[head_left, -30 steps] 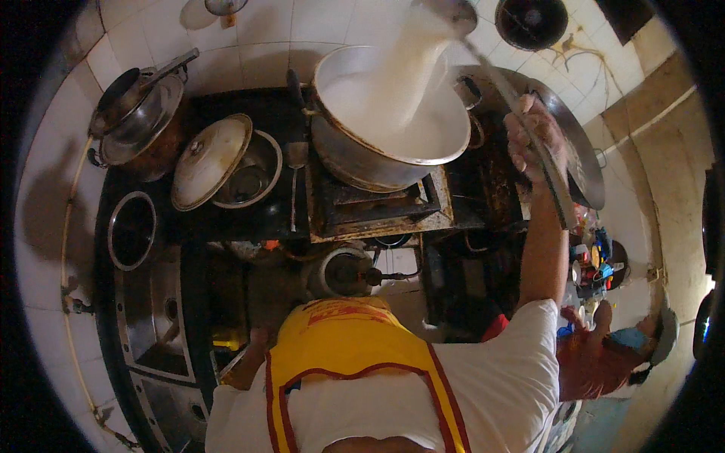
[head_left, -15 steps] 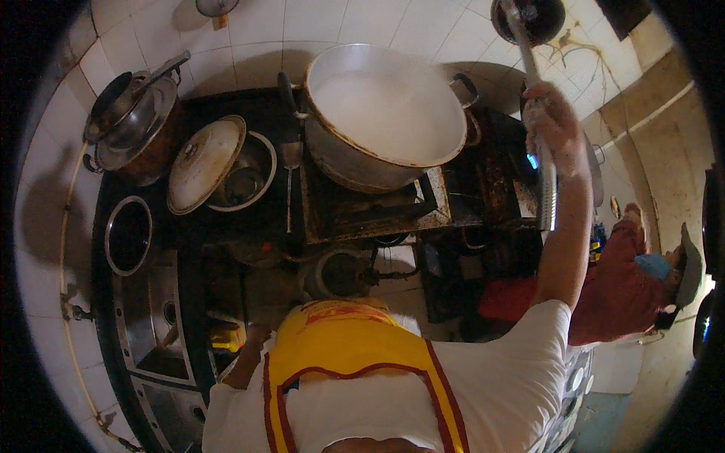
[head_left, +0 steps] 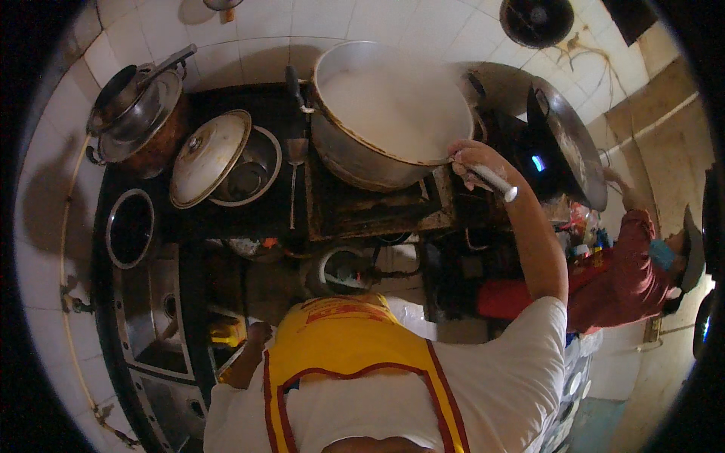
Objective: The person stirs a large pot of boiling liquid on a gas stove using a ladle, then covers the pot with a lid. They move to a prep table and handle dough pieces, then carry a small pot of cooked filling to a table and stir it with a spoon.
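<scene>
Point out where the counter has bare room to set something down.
Two dark patches look bare: in front of the steel bowl, left of the spatula; and behind that bowl, toward the tiled wall. It is crowded rightward: the big pot, the right hand gripping a metal handle, and the wok.

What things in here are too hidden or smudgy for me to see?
Head view: far end of the metal handle, hidden by the right hand and steam.
Head view: what's deep in the big pot, veiled by that steam.
Head view: part of the bowl, covered by the lid.
Head view: whether the left hand holds anything, too dark and small.
</scene>
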Demonstrator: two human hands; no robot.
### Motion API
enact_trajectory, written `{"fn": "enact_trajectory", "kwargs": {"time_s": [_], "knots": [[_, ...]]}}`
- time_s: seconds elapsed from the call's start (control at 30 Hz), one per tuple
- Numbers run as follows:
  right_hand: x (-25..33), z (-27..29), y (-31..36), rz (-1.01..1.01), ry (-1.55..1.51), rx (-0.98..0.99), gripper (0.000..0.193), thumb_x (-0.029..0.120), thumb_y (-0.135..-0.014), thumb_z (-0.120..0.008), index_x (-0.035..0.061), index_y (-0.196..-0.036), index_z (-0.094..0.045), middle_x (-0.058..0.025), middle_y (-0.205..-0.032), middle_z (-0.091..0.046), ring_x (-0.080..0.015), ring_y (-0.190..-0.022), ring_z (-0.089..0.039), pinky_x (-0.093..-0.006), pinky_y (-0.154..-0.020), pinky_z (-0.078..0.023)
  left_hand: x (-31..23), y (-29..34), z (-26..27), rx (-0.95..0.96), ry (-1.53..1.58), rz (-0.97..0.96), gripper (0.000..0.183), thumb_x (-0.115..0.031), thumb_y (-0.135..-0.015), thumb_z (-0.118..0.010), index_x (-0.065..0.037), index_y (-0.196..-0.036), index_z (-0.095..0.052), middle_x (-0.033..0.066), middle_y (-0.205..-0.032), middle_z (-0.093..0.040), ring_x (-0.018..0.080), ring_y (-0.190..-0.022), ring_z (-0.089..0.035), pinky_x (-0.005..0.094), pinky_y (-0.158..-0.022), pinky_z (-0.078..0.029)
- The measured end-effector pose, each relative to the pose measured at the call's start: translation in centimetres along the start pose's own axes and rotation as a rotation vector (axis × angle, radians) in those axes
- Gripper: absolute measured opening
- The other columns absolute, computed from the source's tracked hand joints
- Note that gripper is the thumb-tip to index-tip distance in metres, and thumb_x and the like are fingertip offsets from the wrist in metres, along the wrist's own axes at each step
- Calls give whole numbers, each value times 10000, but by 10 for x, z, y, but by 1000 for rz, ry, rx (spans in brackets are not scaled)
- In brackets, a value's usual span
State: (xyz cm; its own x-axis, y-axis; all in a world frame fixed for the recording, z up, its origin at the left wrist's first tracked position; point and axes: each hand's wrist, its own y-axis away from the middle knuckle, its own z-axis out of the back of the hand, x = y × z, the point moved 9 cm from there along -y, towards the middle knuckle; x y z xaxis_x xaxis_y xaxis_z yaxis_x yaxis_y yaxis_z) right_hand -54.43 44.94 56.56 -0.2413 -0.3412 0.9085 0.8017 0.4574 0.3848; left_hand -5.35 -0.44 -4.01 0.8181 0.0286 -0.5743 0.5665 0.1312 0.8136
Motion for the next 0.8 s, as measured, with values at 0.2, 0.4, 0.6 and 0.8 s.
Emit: {"fn": "enact_trajectory", "kwargs": {"time_s": [0.2,0.4,0.6,0.8], "knots": [[-19,-54,-19,-90,-1038,638,308,198,-971,-469,12,-1209,-532,-106,-796,-555,-108,-492,-488,-280,-500,-529,-9,25,2,-205,127,217,196,-253,-919,-606,-60,-909,-643,82,-804,-640,212,-706,-632,340,-591,-528],[-10,-63,10,146,-1288,601,221,226,-1033,-362,90,-1137,-502,-120,-791,-512,-163,-515,-522,-372,-494,-535,-37,20,2,-112,19,-159,236,-243,-904,-632,-31,-803,-615,52,-728,-613,198,-603,-604,325,-522,-500],[56,-38,42,458,-812,342,225,253,-994,-532,51,-1085,-491,-102,-749,-535,-98,-420,-489,-265,-347,-500,-19,27,5,-65,112,-9,225,-243,-901,-633,-61,-771,-610,47,-750,-617,194,-650,-612,327,-544,-495],[139,-11,86,605,-215,-65,204,221,-894,-527,75,-1034,-501,-46,-706,-502,-113,-400,-436,-235,-326,-398,-3,19,-4,-115,404,128,142,-211,-904,-637,-85,-840,-638,71,-816,-623,211,-764,-621,336,-624,-515]]}}
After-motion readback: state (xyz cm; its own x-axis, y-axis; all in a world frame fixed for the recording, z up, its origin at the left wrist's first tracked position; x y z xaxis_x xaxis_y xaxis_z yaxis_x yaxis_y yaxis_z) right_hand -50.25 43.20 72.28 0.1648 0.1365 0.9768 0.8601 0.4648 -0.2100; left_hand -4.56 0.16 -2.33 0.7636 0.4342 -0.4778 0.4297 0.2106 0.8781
